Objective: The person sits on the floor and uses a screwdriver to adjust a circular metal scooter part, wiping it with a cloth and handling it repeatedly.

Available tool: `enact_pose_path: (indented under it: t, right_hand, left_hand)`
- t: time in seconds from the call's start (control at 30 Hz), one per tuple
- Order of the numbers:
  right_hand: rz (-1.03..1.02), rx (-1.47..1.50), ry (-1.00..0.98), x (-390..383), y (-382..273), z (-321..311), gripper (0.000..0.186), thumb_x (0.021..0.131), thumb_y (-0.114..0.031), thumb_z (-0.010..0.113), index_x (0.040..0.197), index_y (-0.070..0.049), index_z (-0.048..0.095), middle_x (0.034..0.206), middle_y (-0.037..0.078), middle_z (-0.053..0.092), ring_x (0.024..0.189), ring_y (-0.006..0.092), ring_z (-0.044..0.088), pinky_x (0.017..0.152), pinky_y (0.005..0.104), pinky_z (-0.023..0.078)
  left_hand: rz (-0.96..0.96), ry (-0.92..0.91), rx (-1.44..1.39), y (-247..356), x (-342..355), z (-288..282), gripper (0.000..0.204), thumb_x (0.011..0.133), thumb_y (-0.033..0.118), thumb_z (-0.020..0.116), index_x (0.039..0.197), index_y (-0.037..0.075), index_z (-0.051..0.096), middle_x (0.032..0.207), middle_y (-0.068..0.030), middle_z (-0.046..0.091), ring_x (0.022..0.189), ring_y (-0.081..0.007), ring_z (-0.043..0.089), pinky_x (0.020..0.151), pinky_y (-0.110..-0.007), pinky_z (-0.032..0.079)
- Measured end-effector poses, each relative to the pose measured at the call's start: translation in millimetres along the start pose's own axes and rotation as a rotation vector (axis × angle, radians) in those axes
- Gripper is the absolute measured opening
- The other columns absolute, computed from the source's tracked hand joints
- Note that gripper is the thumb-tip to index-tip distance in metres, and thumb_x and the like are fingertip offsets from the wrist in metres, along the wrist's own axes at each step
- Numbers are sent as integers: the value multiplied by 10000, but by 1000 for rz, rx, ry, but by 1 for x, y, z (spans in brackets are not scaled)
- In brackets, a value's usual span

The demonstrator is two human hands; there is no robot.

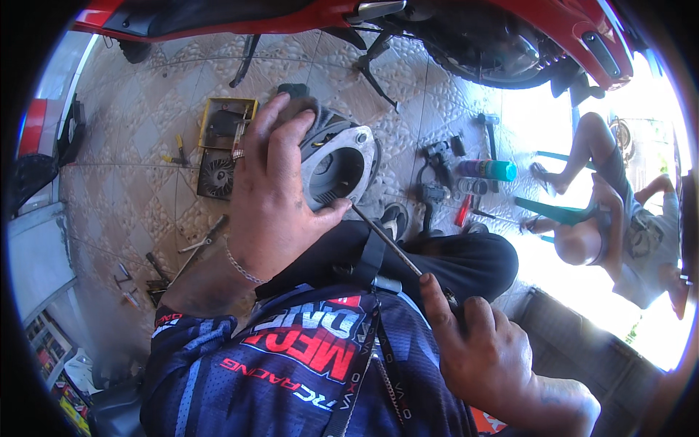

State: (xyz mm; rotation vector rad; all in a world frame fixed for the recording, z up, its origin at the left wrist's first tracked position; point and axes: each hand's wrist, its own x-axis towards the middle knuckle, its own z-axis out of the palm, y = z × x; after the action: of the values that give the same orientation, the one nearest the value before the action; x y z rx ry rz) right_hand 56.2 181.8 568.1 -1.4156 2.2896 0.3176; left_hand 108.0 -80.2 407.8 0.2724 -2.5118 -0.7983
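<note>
My left hand (269, 189) grips a grey metal engine part (331, 175), apparently a cylinder, with a wide round bore and a flat flange facing up toward me. Its fingers curl over the upper left side and the thumb presses near the flange's lower edge. My right hand (477, 349) is closed round the handle end of a long thin metal rod tool (393, 247), like a screwdriver, index finger along it. The tool runs up-left to the flange's lower edge beside my left thumb; its tip's exact contact is too small to tell.
Tiled floor (124, 102) holds a yellow-edged box (222, 120), fan-like part (217, 175), pliers (177, 153), wrenches (211, 237), dark parts (440, 167), teal spray can (488, 170) and hammer (491, 135). A red motorbike (604, 51) spans the top. Another person (626, 218) is at the right.
</note>
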Motion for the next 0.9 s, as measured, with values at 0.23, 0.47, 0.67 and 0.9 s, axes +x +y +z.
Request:
enact_pose_path:
  t: [0.23, 0.47, 0.67, 0.9]
  right_hand:
    - [64, 259, 30, 5, 14, 6, 596, 921, -28, 710, 1510, -64, 626, 753, 73, 529, 540, 190, 561, 454, 378, 472]
    - [68, 359, 44, 9, 21, 9, 552, 967, -57, 698, 1513, -83, 622, 751, 83, 554, 554, 202, 588, 492, 388, 502]
    - [60, 395, 28, 10, 24, 7, 579, 956, -45, 695, 1528, -76, 606, 769, 88, 563, 559, 215, 595, 495, 396, 507]
    - [36, 383, 19, 10, 23, 3, 624, 924, -29, 700, 1537, -78, 597, 785, 102, 562, 569, 235, 619, 492, 417, 511]
  left_hand:
    - [20, -12, 26, 0, 5, 0, 1046, 563, 119, 998, 1461, 56, 466, 1540, -259, 443, 1407, -476, 485, 1160, -533, 461]
    - [16, -5, 58, 1, 5, -1, 1045, 564, 137, 1007, 1458, 75, 469, 1542, -243, 443, 1390, -456, 502, 1136, -517, 486]
    - [1, -10, 129, 0, 4, -3, 1054, 572, 186, 1025, 1457, 78, 463, 1542, -232, 442, 1381, -450, 509, 1113, -522, 503]
    - [-50, -43, 140, 6, 10, -9, 1015, 566, 207, 1040, 1404, 48, 489, 1563, -276, 379, 1388, -486, 498, 1116, -524, 508]
